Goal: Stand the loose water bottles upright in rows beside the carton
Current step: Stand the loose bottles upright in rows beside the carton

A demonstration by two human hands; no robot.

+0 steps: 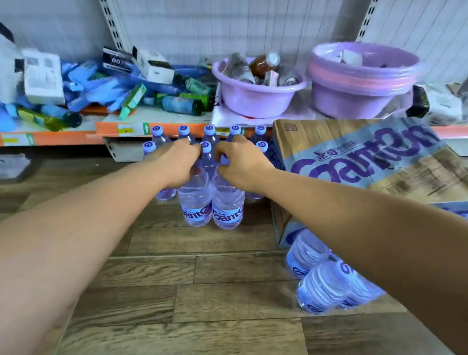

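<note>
Several clear water bottles with purple caps and labels stand upright in rows on the wooden floor, left of the carton. My left hand is closed around the neck of the front left bottle. My right hand grips the neck of the front right bottle. Both front bottles stand on the floor, side by side. The brown and purple carton lies tipped, its open end facing me. Loose bottles lie on their sides spilling from it under my right forearm.
A low orange-edged shelf runs behind the rows, littered with boxes, blue packets and green bottles. Two purple basins sit on it at the right. Bare wooden floor stretches in front of me.
</note>
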